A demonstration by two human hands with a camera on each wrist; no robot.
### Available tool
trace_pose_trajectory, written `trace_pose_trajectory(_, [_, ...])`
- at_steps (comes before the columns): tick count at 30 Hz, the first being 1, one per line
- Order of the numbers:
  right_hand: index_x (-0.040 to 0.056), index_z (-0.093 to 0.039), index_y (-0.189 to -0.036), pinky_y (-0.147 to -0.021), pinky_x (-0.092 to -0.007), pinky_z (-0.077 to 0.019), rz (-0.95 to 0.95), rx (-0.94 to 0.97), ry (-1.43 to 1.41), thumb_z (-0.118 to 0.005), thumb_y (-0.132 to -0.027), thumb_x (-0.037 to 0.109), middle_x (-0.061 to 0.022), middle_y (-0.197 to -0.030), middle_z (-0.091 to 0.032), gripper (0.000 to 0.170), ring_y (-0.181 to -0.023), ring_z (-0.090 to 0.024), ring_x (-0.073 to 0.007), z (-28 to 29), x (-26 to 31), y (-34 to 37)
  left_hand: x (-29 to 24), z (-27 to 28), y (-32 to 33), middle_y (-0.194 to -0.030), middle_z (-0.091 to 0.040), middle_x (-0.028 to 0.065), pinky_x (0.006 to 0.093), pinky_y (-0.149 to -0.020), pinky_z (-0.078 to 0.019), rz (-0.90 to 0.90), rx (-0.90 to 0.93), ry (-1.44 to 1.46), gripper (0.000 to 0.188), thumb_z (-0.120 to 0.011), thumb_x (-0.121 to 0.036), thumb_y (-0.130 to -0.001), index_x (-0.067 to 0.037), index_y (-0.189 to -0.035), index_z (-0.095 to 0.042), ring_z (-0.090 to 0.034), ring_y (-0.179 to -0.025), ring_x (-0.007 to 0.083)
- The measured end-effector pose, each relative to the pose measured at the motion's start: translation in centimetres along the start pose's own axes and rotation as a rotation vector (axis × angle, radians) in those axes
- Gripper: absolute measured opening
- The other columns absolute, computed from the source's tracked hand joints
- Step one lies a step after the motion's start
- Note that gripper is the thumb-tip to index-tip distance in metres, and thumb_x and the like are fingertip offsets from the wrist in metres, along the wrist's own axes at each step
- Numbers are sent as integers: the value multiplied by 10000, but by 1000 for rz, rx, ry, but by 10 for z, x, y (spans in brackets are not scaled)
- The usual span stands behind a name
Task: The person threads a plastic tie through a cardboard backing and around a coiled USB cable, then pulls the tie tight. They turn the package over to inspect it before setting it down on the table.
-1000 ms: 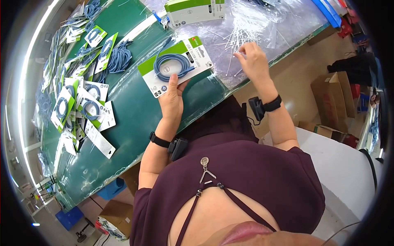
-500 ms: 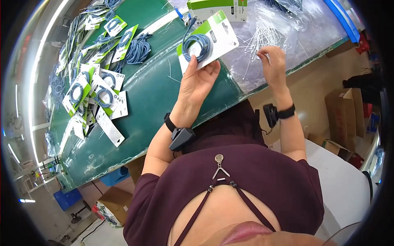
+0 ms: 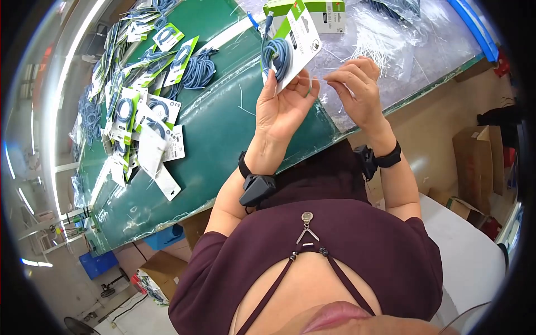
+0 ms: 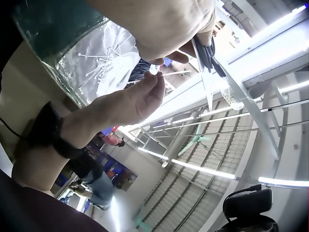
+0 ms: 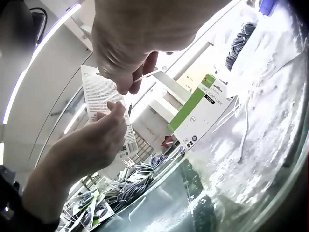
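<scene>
My left hand (image 3: 283,109) holds a white-and-green packaging card (image 3: 304,47) with a coiled blue cable (image 3: 278,54) on its front, thumb near the coil and fingers behind. The card is tilted, and in the right wrist view its printed back (image 5: 99,87) faces that camera. Close beside it, my right hand (image 3: 357,89) pinches a thin white plastic tie (image 5: 150,75) between thumb and fingers. The tie stretches toward the left fingertips, behind the card. A heap of similar white ties (image 3: 373,53) lies on the plastic-covered surface just beyond my right hand.
Many carded blue cables (image 3: 124,109) are piled on the green tabletop (image 3: 215,125) at left, beside a loose cable bundle (image 3: 200,71). A stack of blank cards (image 3: 333,19) stands at the back. Cardboard boxes (image 3: 473,162) are on the floor at right.
The card has been raised, moved away from me and turned more on edge. My right hand has come from the tie heap toward my left hand, so the two are now close together.
</scene>
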State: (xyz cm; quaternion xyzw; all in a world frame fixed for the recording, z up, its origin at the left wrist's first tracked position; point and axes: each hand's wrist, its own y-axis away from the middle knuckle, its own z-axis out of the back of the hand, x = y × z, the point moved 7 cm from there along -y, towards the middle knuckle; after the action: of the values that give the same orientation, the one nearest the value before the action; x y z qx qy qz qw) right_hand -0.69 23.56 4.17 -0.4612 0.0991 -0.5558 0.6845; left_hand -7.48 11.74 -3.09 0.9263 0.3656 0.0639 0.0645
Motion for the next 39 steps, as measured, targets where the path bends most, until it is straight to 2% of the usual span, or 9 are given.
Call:
trace_pose_trajectory(3, [127,-671,-806,-946,-394,-329,-64,-37,-22,-732,-691,51,10,-738,-582,151,-862,-542,-199,2,7,-2,1,-10,2,-914,-654,79,455,-1035,-344,1,33,112,236,-691,-213,-833,-40,-987,-643,-527,-1084,223])
trace_pose_trajectory(8, [135,-673,-794,-956,-399,-322,-43,-48,-3,-731,-678,50,20,-720,-566,155,-850,-536,-191,8,46,-22,-6,-13,6,-866,-658,42,445,-1053,-318,-20,100,248,189,-702,-177,-813,-56,-951,-657,-527,-1085,202])
trace_pose_trajectory(11, [145,-675,-780,-970,-410,-312,2,-86,16,-733,-660,61,33,-712,-554,157,-841,-531,-180,8,55,-30,-7,-24,11,-867,-652,10,433,-1063,-297,44,237,339,196,-714,-151,-793,-67,-961,-655,-527,-1075,185])
trace_pose_trajectory(24, [154,-674,-800,-1000,-421,-291,45,-95,35,-734,-645,67,41,-716,-550,187,-842,-532,-172,3,62,-30,-8,-23,16,-853,-641,-6,396,-1074,-291,35,232,335,235,-734,-143,-771,-65,-977,-650,-528,-1092,171])
trace_pose_trajectory(31, [143,-669,-790,-983,-422,-302,9,-113,-7,-734,-645,74,33,-716,-552,173,-853,-534,-182,-6,61,-30,-8,-13,14,-895,-655,17,419,-1064,-319,13,191,134,221,-725,-194,-802,-77,-976,-656,-523,-1116,189])
trace_pose_trajectory(36, [127,-663,-802,-958,-423,-317,-44,-88,2,-725,-653,65,19,-732,-556,173,-866,-538,-193,-11,43,-26,-6,-16,17,-990,-648,28,435,-1057,-327,12,220,153,280,-713,-238,-819,-91,-1045,-636,-520,-1128,199])
trace_pose_trajectory(39, [132,-651,-779,-916,-383,-313,-44,-75,-6,-711,-686,87,18,-781,-575,119,-865,-531,-193,-11,48,-26,-3,-13,16,-1115,-621,35,446,-1064,-320,1,105,-127,365,-686,-281,-842,-105,-1146,-587,-516,-1137,198])
